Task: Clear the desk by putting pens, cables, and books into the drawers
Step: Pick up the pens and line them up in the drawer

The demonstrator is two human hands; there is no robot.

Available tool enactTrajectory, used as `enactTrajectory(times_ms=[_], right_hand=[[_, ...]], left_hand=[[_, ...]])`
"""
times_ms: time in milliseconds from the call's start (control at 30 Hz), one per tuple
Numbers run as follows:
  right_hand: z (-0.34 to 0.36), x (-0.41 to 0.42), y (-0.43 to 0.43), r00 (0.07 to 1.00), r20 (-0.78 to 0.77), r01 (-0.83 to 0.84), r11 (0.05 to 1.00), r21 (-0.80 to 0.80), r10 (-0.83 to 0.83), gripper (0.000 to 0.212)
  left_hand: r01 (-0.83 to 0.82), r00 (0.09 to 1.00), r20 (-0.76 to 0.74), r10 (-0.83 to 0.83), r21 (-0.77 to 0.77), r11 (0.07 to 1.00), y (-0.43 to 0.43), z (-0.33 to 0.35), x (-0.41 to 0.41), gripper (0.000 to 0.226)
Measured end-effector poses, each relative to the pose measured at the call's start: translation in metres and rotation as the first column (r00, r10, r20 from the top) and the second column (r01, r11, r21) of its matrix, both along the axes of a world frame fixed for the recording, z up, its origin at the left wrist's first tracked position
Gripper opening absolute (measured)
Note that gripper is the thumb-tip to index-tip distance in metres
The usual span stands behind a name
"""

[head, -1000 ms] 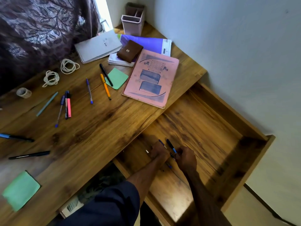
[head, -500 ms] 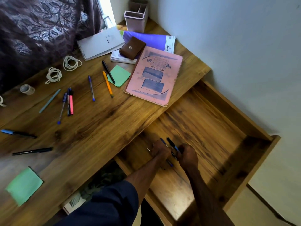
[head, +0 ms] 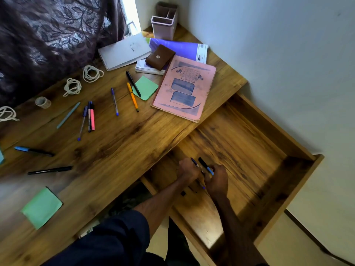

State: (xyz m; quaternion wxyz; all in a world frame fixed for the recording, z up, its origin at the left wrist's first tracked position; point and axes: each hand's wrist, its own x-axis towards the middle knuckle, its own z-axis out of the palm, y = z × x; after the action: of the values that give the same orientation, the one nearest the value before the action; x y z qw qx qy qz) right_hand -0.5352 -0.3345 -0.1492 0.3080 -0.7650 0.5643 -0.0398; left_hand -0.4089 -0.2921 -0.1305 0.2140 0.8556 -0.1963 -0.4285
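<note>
Both hands are down inside the open wooden drawer (head: 299, 181). My left hand (head: 187, 169) grips a blue pen (head: 194, 162), and my right hand (head: 217, 179) grips a black-and-blue pen (head: 205, 166); the two hands almost touch. On the desk (head: 119, 143) lie several pens, among them an orange pen (head: 133, 96), a pink highlighter (head: 92, 118) and a black marker (head: 50, 170). White cable coils (head: 92, 73) sit near the curtain. A pink book (head: 185, 87), a white notebook (head: 124, 51) and a purple book (head: 178, 48) lie at the far end.
A brown wallet (head: 160, 57) rests on the stacked books. A pen holder (head: 164, 24) stands in the far corner by the wall. Green sticky notes (head: 41, 207) and a tape roll (head: 43, 102) lie on the desk. A patterned curtain (head: 50, 35) hangs behind.
The hands stay together in the drawer, holding the pens; they have shifted only slightly. The view has tilted a little.
</note>
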Motion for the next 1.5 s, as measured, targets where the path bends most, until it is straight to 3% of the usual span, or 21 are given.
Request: enactTrajectory(times_ms=[233, 400, 567, 700, 900, 1033, 1100, 1200, 1333, 1500], right_hand=[[0.06, 0.055, 0.035, 0.946, 0.324, 0.048, 0.995, -0.091, -0.016, 0.018], [0.094, 0.119, 0.059, 0.904, 0.412, -0.054, 0.986, -0.158, 0.115, 0.019], [0.106, 0.196, 0.085, 0.906, 0.311, -0.297, 0.955, -0.013, 0.286, 0.024], [0.107, 0.243, 0.107, 0.858, 0.08, -0.513, 0.844, 0.156, 0.507, 0.042], [0.096, 0.284, 0.144, 0.693, -0.141, -0.705, 0.705, 0.075, 0.707, 0.046], [0.089, 0.307, 0.172, 0.625, -0.138, -0.773, 0.634, 0.032, 0.769, 0.064], [0.077, 0.322, 0.18, 0.582, -0.182, -0.792, 0.603, 0.096, 0.793, 0.068], [0.046, 0.341, 0.179, 0.58, -0.16, -0.783, 0.601, 0.16, 0.798, 0.06], [0.073, 0.354, 0.174, 0.549, -0.161, -0.835, 0.548, -0.051, 0.82, 0.035], [0.082, 0.363, 0.16, 0.641, -0.108, -0.767, 0.634, -0.096, 0.76, 0.024]], left_hand=[[0.237, 0.965, 0.155, -0.21, -0.185, 0.954, 0.051, 0.073, 0.049, 0.019], [0.137, 0.956, 0.283, -0.072, -0.22, 0.966, 0.108, 0.103, 0.112, 0.024], [0.002, 0.936, 0.35, 0.05, -0.147, 0.989, 0.162, 0.12, 0.176, 0.022], [-0.129, 0.924, 0.345, 0.163, -0.121, 0.984, 0.191, 0.117, 0.222, 0.019], [-0.251, 0.896, 0.36, 0.26, -0.074, 0.965, 0.226, 0.103, 0.271, 0.017], [-0.275, 0.887, 0.374, 0.269, -0.04, 0.961, 0.242, 0.094, 0.295, 0.016], [-0.314, 0.872, 0.386, 0.3, -0.029, 0.949, 0.249, 0.085, 0.308, 0.021], [-0.355, 0.848, 0.414, 0.331, -0.019, 0.935, 0.254, 0.076, 0.322, 0.022], [-0.303, 0.858, 0.431, 0.278, -0.01, 0.953, 0.244, 0.083, 0.339, 0.021], [-0.189, 0.904, 0.398, 0.159, 0.037, 0.981, 0.226, 0.074, 0.355, 0.037]])
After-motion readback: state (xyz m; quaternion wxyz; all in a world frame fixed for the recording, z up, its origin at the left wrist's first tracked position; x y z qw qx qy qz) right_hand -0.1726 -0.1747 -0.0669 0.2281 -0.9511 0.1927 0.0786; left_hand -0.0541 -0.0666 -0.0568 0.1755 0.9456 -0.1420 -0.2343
